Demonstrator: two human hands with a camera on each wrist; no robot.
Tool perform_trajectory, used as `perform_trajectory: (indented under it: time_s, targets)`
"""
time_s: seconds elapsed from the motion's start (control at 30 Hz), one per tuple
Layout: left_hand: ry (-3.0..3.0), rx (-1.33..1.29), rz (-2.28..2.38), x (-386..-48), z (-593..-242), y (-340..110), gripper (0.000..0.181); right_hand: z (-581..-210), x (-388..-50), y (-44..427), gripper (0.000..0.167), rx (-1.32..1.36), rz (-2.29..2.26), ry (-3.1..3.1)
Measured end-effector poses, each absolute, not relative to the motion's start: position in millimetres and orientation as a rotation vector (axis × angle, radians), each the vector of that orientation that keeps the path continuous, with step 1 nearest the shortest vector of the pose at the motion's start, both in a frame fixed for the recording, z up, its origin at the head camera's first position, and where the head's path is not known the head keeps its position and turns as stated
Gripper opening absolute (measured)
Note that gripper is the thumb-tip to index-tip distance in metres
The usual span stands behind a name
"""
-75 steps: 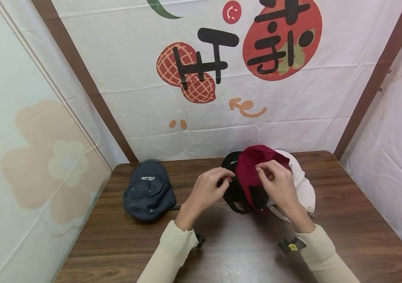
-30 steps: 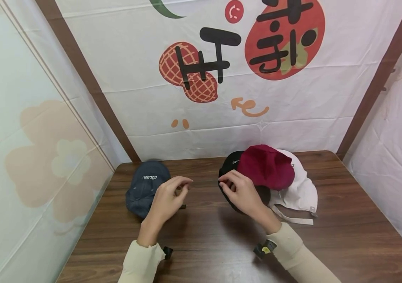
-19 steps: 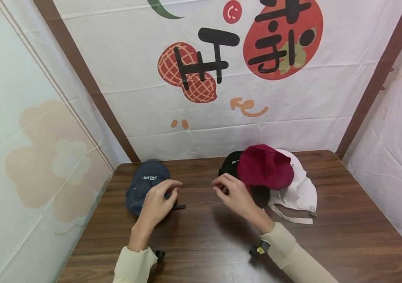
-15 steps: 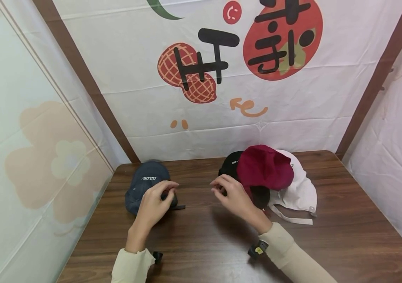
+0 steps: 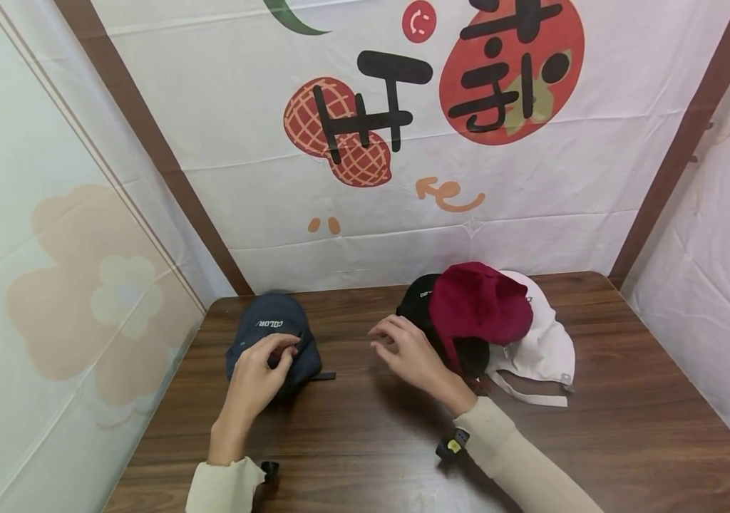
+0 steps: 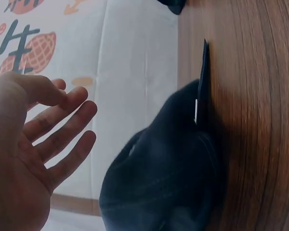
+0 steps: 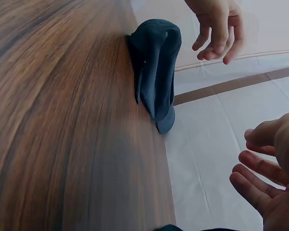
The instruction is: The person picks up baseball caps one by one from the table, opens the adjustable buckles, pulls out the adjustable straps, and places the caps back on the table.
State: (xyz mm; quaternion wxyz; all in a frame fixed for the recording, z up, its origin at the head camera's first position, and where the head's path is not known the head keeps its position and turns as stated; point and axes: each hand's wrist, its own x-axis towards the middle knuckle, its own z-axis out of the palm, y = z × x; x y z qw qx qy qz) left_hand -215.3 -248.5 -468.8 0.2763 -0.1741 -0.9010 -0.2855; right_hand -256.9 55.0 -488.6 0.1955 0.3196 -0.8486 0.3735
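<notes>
A navy baseball cap (image 5: 275, 320) with white lettering lies at the table's left. Above its near side hovers my left hand (image 5: 256, 374), fingers loosely bent and holding nothing; the left wrist view shows a gap between this hand and the navy cap (image 6: 159, 163). My right hand (image 5: 413, 356) hangs in the air in front of a black cap (image 5: 418, 299), its fingers relaxed around nothing. A maroon cap (image 5: 483, 303) lies partly over the black cap and a white cap (image 5: 551, 342) on the right. Part of the black cap is hidden beneath the maroon one.
All the caps rest on a brown wood-grain table (image 5: 352, 442) with rounded far corners. A white printed cloth (image 5: 243, 199) rises behind its far edge, and more cloth panels hang at both sides. The white cap's strap (image 5: 532, 397) sticks out toward the front.
Both hands have moved left, away from the caps on the right, the left one now above the navy cap. The maroon cap lies turned differently from the earliest frame, released from the hands.
</notes>
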Motion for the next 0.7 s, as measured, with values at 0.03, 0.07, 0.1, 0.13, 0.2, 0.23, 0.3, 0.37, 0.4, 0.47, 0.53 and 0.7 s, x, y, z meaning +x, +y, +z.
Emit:
perform_trajectory:
  time_s: [0.03,0.07,0.1,0.13,0.2,0.23,0.3,0.37,0.4,0.47,0.53,0.7]
  targets:
    - [-2.419,-0.464,-0.766,-215,-470,-250,0.021,-488,-257,53,0.014,0.900,1.053,-2.376]
    - [-2.417,-0.460,-0.765,-215,-470,-252,0.021,-488,-258,50,0.014,0.907,1.060,-2.377]
    - [-2.416,-0.459,-0.765,-215,-471,-254,0.022,-488,-258,48,0.014,0.914,1.064,-2.377]
    - [-2.415,-0.456,-0.764,-215,-472,-255,0.021,-487,-259,46,0.014,0.918,1.062,-2.382]
    - [-2.412,-0.452,-0.762,-216,-474,-259,0.022,-487,-260,41,0.015,0.926,1.057,-2.391]
    - [-2.412,-0.449,-0.758,-216,-474,-260,0.022,-487,-261,39,0.015,0.930,1.056,-2.402]
    - [-2.411,-0.442,-0.757,-216,-475,-263,0.022,-487,-262,35,0.016,0.936,1.047,-2.421]
    - [-2.411,-0.432,-0.759,-216,-476,-266,0.022,-487,-263,30,0.017,0.940,1.035,-2.437]
    - [-2.410,-0.427,-0.759,-215,-476,-267,0.023,-488,-263,29,0.017,0.944,1.033,-2.444]
    - [-2.410,-0.417,-0.760,-215,-476,-270,0.023,-489,-263,25,0.017,0.951,1.024,-2.453]
    - [-2.411,-0.407,-0.761,-214,-476,-273,0.024,-490,-264,21,0.016,0.961,1.012,-2.469]
    - [-2.416,-0.392,-0.757,-212,-479,-279,0.026,-494,-264,10,0.017,0.990,0.960,-2.509]
